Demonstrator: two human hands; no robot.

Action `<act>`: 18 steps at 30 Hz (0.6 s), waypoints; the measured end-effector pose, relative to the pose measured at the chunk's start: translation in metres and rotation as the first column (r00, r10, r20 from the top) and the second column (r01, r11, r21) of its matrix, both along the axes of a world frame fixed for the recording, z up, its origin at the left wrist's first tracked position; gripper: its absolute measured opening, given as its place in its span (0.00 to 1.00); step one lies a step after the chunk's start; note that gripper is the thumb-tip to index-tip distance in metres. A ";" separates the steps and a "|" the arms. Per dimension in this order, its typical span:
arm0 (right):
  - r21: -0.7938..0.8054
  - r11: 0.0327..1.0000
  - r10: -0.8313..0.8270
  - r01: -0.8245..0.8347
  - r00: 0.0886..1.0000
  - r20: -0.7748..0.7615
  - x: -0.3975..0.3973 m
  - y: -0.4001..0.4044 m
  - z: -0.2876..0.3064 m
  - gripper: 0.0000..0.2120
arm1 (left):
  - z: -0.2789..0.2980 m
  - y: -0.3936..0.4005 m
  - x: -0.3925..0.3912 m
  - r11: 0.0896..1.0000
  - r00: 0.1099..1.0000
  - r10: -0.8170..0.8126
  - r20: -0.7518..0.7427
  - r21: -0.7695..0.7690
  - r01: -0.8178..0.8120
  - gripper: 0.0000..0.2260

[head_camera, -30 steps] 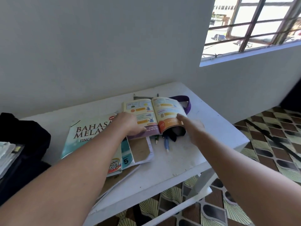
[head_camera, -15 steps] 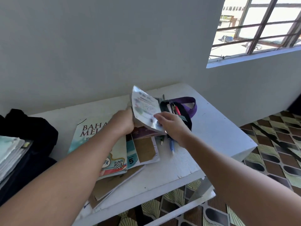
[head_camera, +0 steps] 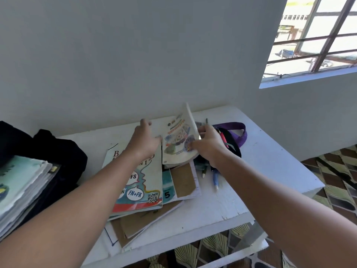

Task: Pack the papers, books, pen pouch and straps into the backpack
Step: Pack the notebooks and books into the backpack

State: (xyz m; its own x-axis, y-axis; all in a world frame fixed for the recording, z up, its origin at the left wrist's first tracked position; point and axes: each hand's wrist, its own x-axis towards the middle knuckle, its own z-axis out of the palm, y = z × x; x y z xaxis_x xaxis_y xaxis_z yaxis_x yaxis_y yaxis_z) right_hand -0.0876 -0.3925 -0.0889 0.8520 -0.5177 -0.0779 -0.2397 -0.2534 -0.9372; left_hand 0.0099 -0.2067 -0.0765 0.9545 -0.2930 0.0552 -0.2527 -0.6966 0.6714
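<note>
Since the black fabric backpack (head_camera: 58, 151) sits at the far left of the white painted table (head_camera: 260, 171), a pale stack of papers (head_camera: 21, 190) over its near side, everything I lift must travel that way; next right, the big teal and white Bahasa textbook (head_camera: 143, 182) lies flat on brown-covered exercise books (head_camera: 183, 180), a stable pile to gather in one go, I judge. Left hand (head_camera: 144, 140) hovers above that textbook, fingers spread, holding nothing. Right hand (head_camera: 209, 146) pinches the small glossy illustrated workbook (head_camera: 178, 140), shut and tipped up on its lower edge, so it can join the pile; behind it the open black pen pouch (head_camera: 231, 142) and purple webbing strap (head_camera: 241, 132); loose pens (head_camera: 215, 178) beside the books.
</note>
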 end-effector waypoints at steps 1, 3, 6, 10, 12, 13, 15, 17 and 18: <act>-0.007 1.000 0.021 -0.021 0.999 0.050 0.002 0.006 0.008 0.16 | 0.007 -0.003 -0.002 0.997 0.983 -0.072 0.170 0.043 0.066 0.29; -0.096 0.993 0.074 -0.061 0.988 0.139 0.005 0.017 0.021 0.12 | 0.020 -0.010 -0.001 0.955 0.859 -0.259 0.442 0.250 0.159 0.32; -0.249 0.963 0.172 -0.098 0.941 0.292 0.004 0.029 0.037 0.12 | 0.041 -0.013 0.004 0.806 0.698 -0.480 0.531 0.581 0.112 0.23; -0.305 0.952 0.172 -0.018 0.855 0.488 0.008 0.031 0.046 0.19 | 0.057 -0.001 0.000 0.901 0.721 -0.402 0.565 0.383 0.202 0.07; -0.296 0.951 0.084 0.085 0.853 0.515 0.014 0.031 0.045 0.30 | 0.062 0.009 -0.001 0.972 0.848 -0.233 0.477 0.113 0.204 0.09; -0.283 0.953 0.040 0.110 0.878 0.476 0.016 0.030 0.045 0.35 | 0.066 0.014 -0.002 0.984 0.879 -0.163 0.447 0.009 0.178 0.10; -0.209 0.975 0.004 0.076 0.934 0.358 0.021 0.034 0.043 0.47 | 0.074 0.027 -0.005 0.981 0.916 -0.093 0.391 -0.123 0.152 0.11; -0.043 0.999 0.032 -0.020 0.950 0.309 0.025 0.041 0.044 0.51 | 0.082 0.041 -0.007 0.939 0.960 -0.089 0.266 -0.298 0.170 0.11; 0.055 0.993 0.085 -0.106 0.952 0.294 0.027 0.047 0.046 0.48 | 0.085 0.049 -0.009 0.897 0.979 -0.107 0.175 -0.408 0.171 0.11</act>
State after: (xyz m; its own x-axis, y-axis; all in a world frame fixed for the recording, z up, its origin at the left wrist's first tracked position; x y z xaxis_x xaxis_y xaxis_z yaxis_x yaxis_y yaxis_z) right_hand -0.0611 -0.3457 -0.0429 0.8881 -0.4351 0.1479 0.0680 -0.1938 -0.9787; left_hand 0.0013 -0.1576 0.0085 0.8779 -0.3414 0.3357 -0.4424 -0.3099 0.8416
